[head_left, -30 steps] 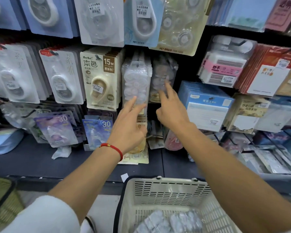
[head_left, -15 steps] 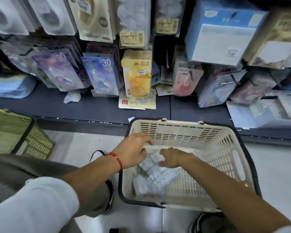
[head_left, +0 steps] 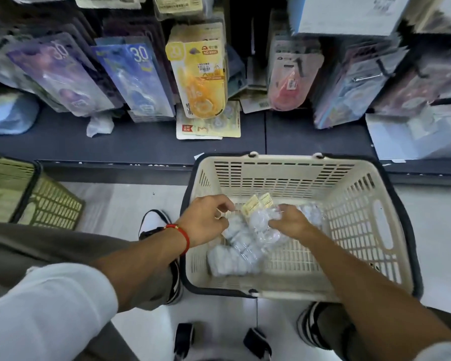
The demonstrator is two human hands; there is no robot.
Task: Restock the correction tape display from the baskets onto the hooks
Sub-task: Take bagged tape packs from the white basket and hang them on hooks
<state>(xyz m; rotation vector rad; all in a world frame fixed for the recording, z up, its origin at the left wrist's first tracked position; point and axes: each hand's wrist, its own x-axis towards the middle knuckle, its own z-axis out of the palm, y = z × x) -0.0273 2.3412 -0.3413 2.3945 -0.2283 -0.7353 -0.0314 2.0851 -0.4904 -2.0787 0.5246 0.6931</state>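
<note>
A cream plastic basket (head_left: pixel 354 204) with a dark rim stands on the floor below the display. Inside it lie clear packs of white correction tape refills (head_left: pixel 235 256) with small yellow header cards (head_left: pixel 255 204). Both my hands are down in the basket. My left hand (head_left: pixel 206 220), a red string at its wrist, curls its fingers on the left edge of the packs. My right hand (head_left: pixel 292 222) grips the top of a clear pack. Above the dark shelf (head_left: pixel 146 144), carded correction tapes hang on hooks: purple and blue "30" packs (head_left: pixel 133 76), a yellow pack (head_left: pixel 201 71), a pink pack (head_left: pixel 289 79).
A green basket (head_left: pixel 37 201) sits on the floor at the left. A flat yellow pack (head_left: pixel 214 123) and a scrap of white wrapping (head_left: pixel 99 125) lie on the shelf. My shoes (head_left: pixel 154 220) stand beside and behind the cream basket on the pale floor.
One second ago both hands were up at the hanging refill packs. They dropped into the cream basket and have now taken hold of the clear packs, lifting their yellow headers into sight.
</note>
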